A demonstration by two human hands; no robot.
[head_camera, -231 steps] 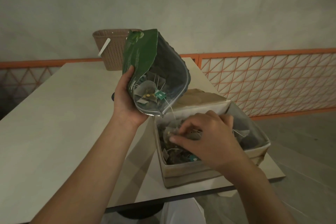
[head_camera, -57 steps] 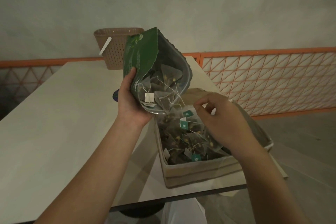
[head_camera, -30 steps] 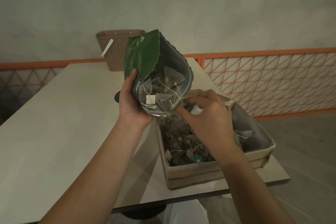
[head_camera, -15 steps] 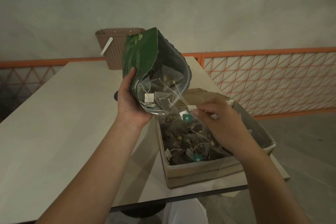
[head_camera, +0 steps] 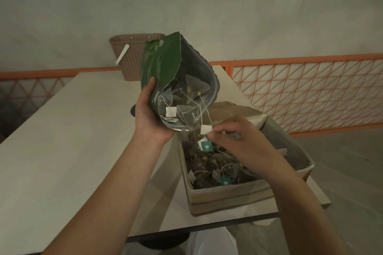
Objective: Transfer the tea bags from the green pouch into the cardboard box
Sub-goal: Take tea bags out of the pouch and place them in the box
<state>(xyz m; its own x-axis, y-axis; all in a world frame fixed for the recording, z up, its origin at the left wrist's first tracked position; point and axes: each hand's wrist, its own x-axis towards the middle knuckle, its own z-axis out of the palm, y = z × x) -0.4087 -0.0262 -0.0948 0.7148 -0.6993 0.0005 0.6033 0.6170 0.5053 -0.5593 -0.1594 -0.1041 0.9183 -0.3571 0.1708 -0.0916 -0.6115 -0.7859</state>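
Note:
My left hand [head_camera: 150,118] grips the green pouch [head_camera: 163,70] by its side and holds it tilted, mouth down, over the cardboard box [head_camera: 228,196]. Several pyramid tea bags [head_camera: 189,93] with strings show inside the pouch's open mouth. My right hand [head_camera: 240,143] hovers above the box and pinches the paper tags [head_camera: 206,130] of tea bag strings that run up into the pouch. A pile of tea bags [head_camera: 213,163] with white and teal tags lies in the box, which stands at the table's near right corner.
A brown woven basket [head_camera: 132,56] with a white stick in it stands at the far end of the pale table [head_camera: 62,141]. An orange lattice railing [head_camera: 310,93] runs behind and to the right. A dark round object [head_camera: 132,111] peeks out behind my left hand.
My right hand went from the pouch's mouth back over the box, drawing the string tags out with it. The pouch and my left hand have stayed nearly still.

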